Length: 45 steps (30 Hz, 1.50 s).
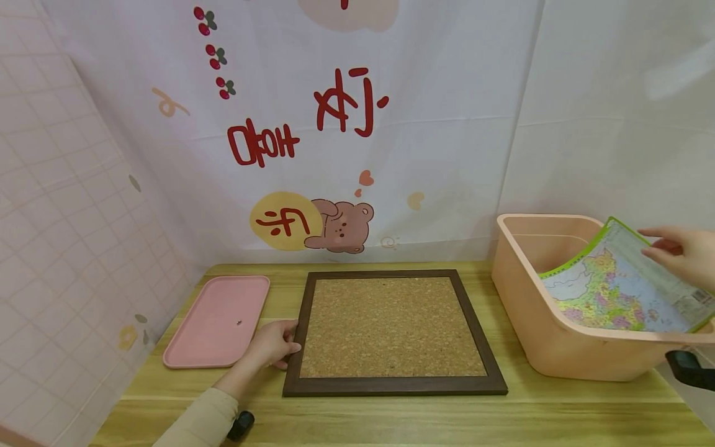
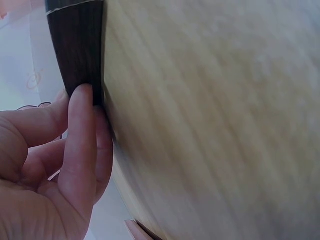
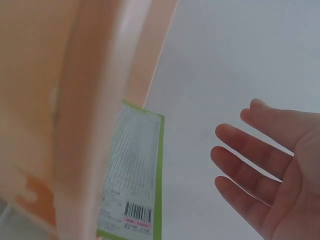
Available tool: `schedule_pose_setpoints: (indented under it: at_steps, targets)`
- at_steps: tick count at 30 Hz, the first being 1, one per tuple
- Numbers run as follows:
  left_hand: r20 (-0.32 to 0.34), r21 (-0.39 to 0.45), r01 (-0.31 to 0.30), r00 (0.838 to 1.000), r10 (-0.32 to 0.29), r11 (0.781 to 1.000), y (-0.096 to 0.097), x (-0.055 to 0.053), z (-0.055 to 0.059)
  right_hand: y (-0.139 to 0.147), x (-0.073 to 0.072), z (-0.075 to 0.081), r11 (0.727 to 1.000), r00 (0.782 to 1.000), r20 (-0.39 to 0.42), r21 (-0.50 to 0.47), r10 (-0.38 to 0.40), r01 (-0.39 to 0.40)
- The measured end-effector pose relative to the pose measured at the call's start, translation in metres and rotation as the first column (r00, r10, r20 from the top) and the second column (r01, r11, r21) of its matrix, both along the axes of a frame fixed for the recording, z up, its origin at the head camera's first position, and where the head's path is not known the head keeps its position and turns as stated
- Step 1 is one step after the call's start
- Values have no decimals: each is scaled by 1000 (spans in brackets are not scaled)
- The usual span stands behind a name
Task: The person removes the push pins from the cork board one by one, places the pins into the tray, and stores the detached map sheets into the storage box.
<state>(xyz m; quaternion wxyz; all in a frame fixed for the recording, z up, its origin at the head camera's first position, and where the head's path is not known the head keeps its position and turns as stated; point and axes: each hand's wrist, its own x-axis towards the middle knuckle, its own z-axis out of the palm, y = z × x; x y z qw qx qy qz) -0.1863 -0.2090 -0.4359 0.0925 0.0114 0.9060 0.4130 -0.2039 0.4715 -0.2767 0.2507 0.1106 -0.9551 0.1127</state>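
Note:
A cork board [image 1: 391, 329] with a dark brown wooden frame lies flat on the table. My left hand [image 1: 272, 345] is at the left side of this frame; in the left wrist view, the thumb and fingers [image 2: 82, 130] pinch its dark edge [image 2: 77, 50]. On the right, a map sheet [image 1: 609, 285] with a bright green border leans inside a peach plastic bin [image 1: 603, 354], its upper corner sticking out above the rim. My right hand [image 1: 684, 254] hovers beside the map with relaxed fingers; the right wrist view shows it apart from the map, holding nothing.
A pink tray [image 1: 218, 323] with a tiny metallic-looking item on it stands left of the cork board, close beside my left forearm. Behind the wooden table [image 1: 363, 422] hangs a white cloth [image 1: 447, 155] printed with red characters and a bear.

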Motion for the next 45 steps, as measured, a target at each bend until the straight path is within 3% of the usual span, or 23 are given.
schedule_pose_setpoints:
  at_steps: [5, 10, 17, 26, 35, 40, 45]
  targets:
    - [-5, 6, -2, 1000, 2, 1000, 1, 1, 1, -18, 2, 3, 998, 1000, -17, 55, -17, 18]
    - [-5, 7, 1, 1000, -1, 1000, 0, 1, 1, -53, 14, 16, 996, 999, 39, 82, 18, -21]
    - [-10, -10, 2, 1000, -3, 1000, -3, 1, 0, -85, 21, 21, 993, 996, 58, 92, 69, -74]
    - [0, -1, 2, 1000, -2, 1000, -1, 1, 1, -114, 20, 10, 985, 985, 41, 35, 169, -171]
    - [-19, -13, 11, 1000, -12, 1000, -2, 1, 1, -146, 17, -7, 955, 952, -81, 27, 296, -295]
    - [-52, -75, 17, 998, -21, 997, -6, -1, 0, -162, 15, -14, 940, 933, -114, 33, 342, -340]
    - [-94, -187, 4, 995, -22, 982, -8, -4, 1, -174, 18, -20, 945, 943, -64, -12, 326, -328]
